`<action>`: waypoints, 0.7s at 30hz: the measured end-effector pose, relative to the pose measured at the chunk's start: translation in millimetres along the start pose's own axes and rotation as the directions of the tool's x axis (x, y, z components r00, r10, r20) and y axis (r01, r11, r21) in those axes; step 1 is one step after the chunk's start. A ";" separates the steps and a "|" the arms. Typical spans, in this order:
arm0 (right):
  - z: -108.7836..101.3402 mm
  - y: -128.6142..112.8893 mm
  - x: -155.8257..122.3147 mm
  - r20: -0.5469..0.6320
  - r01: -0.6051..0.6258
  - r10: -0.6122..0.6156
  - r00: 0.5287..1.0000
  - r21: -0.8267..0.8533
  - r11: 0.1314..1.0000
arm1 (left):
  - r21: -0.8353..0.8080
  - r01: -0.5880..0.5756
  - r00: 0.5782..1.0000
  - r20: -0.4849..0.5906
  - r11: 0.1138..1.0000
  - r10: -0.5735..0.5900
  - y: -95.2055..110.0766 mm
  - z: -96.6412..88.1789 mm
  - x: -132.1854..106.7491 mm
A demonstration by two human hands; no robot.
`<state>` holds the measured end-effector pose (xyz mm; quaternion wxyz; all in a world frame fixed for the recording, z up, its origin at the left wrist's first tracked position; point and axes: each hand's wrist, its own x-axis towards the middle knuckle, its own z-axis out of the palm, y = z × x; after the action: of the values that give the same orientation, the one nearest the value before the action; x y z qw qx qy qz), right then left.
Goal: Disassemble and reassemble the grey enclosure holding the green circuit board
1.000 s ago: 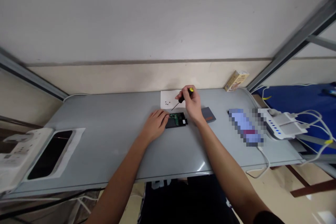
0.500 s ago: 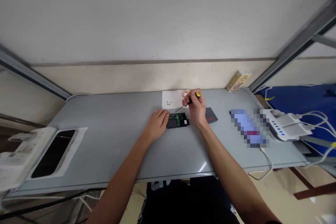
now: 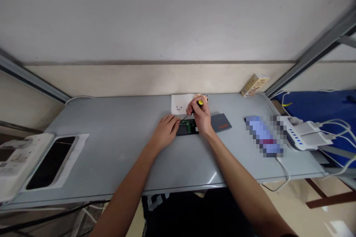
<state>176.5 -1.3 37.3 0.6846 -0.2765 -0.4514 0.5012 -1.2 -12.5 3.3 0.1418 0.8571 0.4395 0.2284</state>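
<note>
A small opened black device [image 3: 185, 127] with a green circuit board lies on the grey table [image 3: 125, 148]. My left hand [image 3: 164, 130] rests on the table with its fingertips pressed against the device's left end. My right hand [image 3: 199, 117] is closed round a small screwdriver [image 3: 194, 108] with a black and yellow handle, its thin tip pointing down at the circuit board. Just behind the device lies a white paper [image 3: 179, 104] with several tiny dark screws on it. A grey cover plate [image 3: 221, 122] with an orange mark lies right of my right hand.
A black phone [image 3: 50, 162] on white paper and a white power strip [image 3: 13, 161] sit at the left edge. At the right are a blurred-out object [image 3: 264, 136], a white charger hub [image 3: 302, 133] with cables, and a small yellow carton [image 3: 254, 84] by the wall.
My right hand swung right with the screwdriver, then came back left and down, bringing the tip onto the circuit board. My left hand has stayed at the device.
</note>
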 end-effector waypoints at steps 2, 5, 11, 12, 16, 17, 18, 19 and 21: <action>2.0 0.2 -0.1 0.013 0.005 -0.005 1.000 -0.021 1.000 | -0.002 -0.008 1.000 -0.001 1.000 0.008 0.0 0.1 0.4; 6.6 -1.3 2.2 0.059 -0.027 0.027 0.998 -0.011 1.000 | -0.006 -0.014 1.000 -0.011 1.000 0.014 -0.2 0.4 0.6; 11.3 -12.6 14.0 0.246 -0.161 0.166 0.955 -0.039 0.986 | 0.013 -0.020 0.999 -0.032 1.000 0.021 -1.8 3.0 -0.1; 11.8 -14.0 15.6 0.265 -0.159 0.170 0.949 -0.061 0.985 | 0.008 -0.023 0.999 -0.038 1.000 0.024 -2.2 3.5 -0.2; 16.0 -11.0 18.9 0.193 -0.124 0.140 0.971 -0.096 0.988 | -0.015 -0.019 0.999 -0.035 1.000 0.018 -2.3 3.6 -0.5; 17.1 -8.6 19.1 0.142 -0.119 0.133 0.981 -0.105 0.987 | -0.018 -0.016 0.999 -0.032 1.000 0.015 -2.0 3.2 -0.5; 17.9 -6.1 19.1 0.093 -0.113 0.124 0.988 -0.114 0.987 | -0.019 -0.013 0.999 -0.030 1.000 0.012 -1.6 2.7 -0.4; 18.1 -4.0 19.0 0.055 -0.106 0.113 0.992 -0.120 0.987 | -0.018 -0.012 1.000 -0.029 1.000 0.011 -1.3 2.2 -0.3; 16.8 -1.9 18.5 0.039 -0.094 0.099 0.994 -0.106 0.990 | -0.018 -0.013 1.000 -0.025 1.000 0.013 -0.9 1.5 0.0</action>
<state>163.9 14.1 52.6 0.6339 -0.3222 -0.4781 0.5155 -1.1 -12.1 1.6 0.1425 0.8558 0.4336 0.2438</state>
